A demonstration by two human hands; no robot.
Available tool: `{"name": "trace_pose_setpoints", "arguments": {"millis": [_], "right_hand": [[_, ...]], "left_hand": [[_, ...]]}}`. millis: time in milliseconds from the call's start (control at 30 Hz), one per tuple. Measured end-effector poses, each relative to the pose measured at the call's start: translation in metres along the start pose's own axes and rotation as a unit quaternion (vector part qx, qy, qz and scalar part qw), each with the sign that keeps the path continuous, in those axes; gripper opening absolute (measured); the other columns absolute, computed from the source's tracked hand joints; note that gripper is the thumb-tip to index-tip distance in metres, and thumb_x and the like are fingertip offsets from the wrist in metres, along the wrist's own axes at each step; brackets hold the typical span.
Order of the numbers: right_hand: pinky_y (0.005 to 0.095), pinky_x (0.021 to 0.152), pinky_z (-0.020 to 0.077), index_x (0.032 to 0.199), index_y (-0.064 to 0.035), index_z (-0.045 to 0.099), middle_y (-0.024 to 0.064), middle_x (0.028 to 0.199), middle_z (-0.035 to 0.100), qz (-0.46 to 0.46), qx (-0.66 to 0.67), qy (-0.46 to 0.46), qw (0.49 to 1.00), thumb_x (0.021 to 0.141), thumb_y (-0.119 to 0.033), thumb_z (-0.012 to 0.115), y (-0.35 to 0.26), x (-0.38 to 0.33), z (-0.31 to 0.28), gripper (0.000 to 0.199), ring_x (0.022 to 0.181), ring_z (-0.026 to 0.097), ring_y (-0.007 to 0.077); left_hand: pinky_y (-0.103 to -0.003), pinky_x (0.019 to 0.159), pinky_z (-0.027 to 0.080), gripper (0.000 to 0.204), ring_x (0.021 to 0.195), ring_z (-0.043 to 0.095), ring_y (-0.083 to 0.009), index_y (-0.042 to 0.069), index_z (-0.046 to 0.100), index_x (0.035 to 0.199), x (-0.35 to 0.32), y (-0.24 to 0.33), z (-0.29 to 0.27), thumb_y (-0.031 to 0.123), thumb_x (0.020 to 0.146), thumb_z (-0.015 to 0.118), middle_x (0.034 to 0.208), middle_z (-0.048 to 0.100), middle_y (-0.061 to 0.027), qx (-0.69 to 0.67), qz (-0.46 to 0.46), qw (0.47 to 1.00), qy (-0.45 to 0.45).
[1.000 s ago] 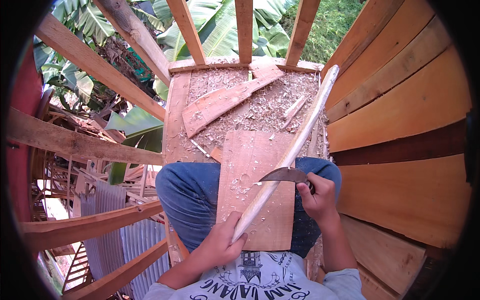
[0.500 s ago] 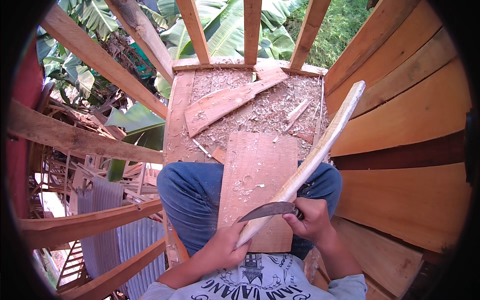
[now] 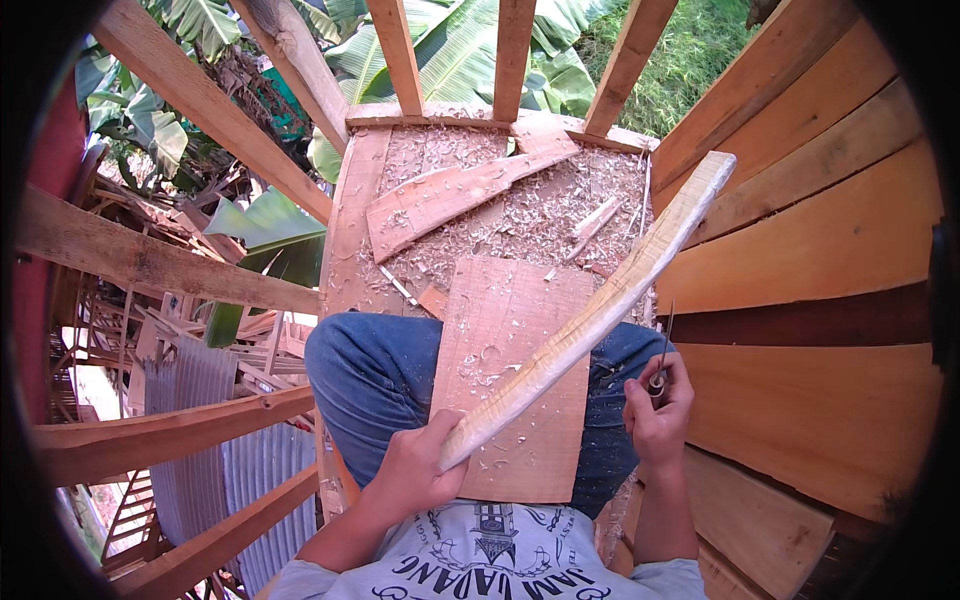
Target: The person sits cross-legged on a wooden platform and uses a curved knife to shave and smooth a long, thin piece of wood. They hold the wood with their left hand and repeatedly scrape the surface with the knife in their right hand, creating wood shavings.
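Note:
My left hand (image 3: 424, 462) is closed round the lower end of a long, pale, slightly curved wooden stick (image 3: 600, 315). The stick slants up to the right, above a flat wooden board (image 3: 515, 350) that lies across my lap between the knees. Off to the right of the stick, my right hand (image 3: 660, 412) grips a knife (image 3: 664, 362) by its handle. The blade points away from me and is seen nearly edge-on, apart from the stick. Wood shavings are scattered over the board.
Ahead, a notched plank (image 3: 440, 208) lies on a floor (image 3: 560, 200) strewn with shavings. Wooden rails (image 3: 160, 265) fence the left and far sides. Broad planks (image 3: 800, 390) wall the right. Corrugated sheets (image 3: 265, 490) and banana leaves (image 3: 440, 60) show beyond the rails.
My right hand has drawn the knife off the stick and moved right, turning the blade away from me. My left hand and the stick's lower end have shifted slightly left.

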State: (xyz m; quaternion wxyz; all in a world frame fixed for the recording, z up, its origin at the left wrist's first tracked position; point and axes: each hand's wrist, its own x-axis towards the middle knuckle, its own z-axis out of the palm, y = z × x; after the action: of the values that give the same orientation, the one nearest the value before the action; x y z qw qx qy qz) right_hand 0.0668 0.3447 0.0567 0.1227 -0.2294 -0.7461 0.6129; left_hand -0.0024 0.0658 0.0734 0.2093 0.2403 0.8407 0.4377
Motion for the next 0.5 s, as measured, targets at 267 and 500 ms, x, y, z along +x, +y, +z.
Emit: {"name": "trace_pose_setpoints", "arguments": {"millis": [267, 500], "right_hand": [[0.0197, 0.040, 0.0376, 0.091, -0.0055, 0.042, 0.0051, 0.072, 0.050, 0.002, 0.152, 0.041, 0.988, 0.084, 0.004, 0.053, -0.041, -0.006, -0.010, 0.016, 0.046, 0.046, 0.0069], [0.0210, 0.047, 0.0418, 0.108, 0.0015, 0.061, 0.0047, 0.072, 0.061, -0.026, -0.083, -0.193, 0.977, 0.090, -0.003, 0.059, -0.024, -0.006, 0.009, 0.019, 0.056, 0.055, 0.0068]], "left_hand": [[-0.034, 0.060, 0.049, 0.035, 0.069, 0.066, -0.0339, 0.002, 0.058, 0.103, 0.002, -0.033, -0.026, 0.002, 0.070, 0.070, 0.077, 0.064, -0.0176, 0.035, -0.008, 0.999, 0.036], [-0.035, 0.059, 0.050, 0.036, 0.070, 0.066, -0.0339, 0.003, 0.061, 0.101, 0.007, -0.061, -0.028, 0.005, 0.067, 0.075, 0.077, 0.064, -0.0167, 0.052, 0.051, 0.997, 0.027]]}}
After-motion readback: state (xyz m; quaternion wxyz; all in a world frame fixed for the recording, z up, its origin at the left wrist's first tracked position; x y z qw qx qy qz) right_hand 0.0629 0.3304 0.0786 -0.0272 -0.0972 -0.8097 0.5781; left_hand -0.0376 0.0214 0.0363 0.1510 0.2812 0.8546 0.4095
